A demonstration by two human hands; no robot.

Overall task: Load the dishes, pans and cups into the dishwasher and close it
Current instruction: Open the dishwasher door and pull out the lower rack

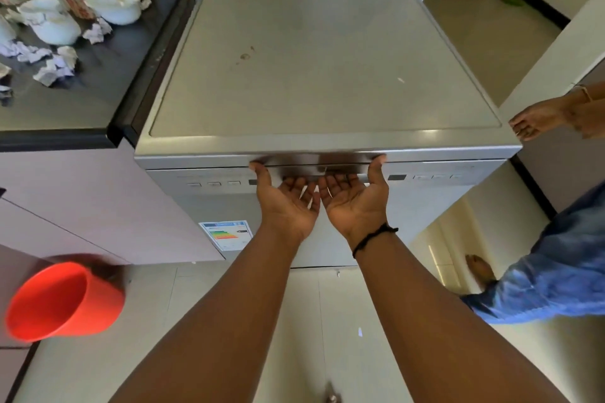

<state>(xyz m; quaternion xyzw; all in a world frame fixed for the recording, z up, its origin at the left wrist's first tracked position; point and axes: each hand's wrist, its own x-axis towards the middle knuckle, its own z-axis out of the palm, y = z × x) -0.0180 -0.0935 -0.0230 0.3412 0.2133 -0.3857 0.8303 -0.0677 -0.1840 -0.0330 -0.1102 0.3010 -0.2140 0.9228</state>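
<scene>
- Kitchen setting: pale tiled floor [229, 298], dark countertop [98, 75] at far left, light cabinet fronts [82, 193] below it.
- Dishwasher [324, 75]: freestanding, silver, centre of view, door shut; flat top bare but for small marks. Control buttons run along the upper front; an energy label [227, 234] is stuck on the door at lower left.
- Door handle recess [317, 162]: horizontal bar under the top edge, the natural pull point for opening the door.
- Left hand [286, 203]: palm up, fingers hooked up into the recess from below, thumb spread wide and touching the bar's left end. Judged an underhand grip for pulling the door outward and down.
- Right hand [355, 203]: mirrors the left, just beside it, fingers curled into the recess, thumb out at the bar's right end; a dark cord band sits on the wrist.
- White ceramic pots and jugs [65, 10]: grouped on the countertop at far left, well apart from the hands, among crumpled paper scraps [42, 62]; not yet loaded.
- Orange cup [62, 301]: near left, blurred, tilted with its mouth toward the camera; what carries it cannot be told.
- Second person: hand [537, 121] at far right and blue sleeve [550, 271] at near right, touching nothing visible.
- Stage, as judged: opening step; loading not begun.
</scene>
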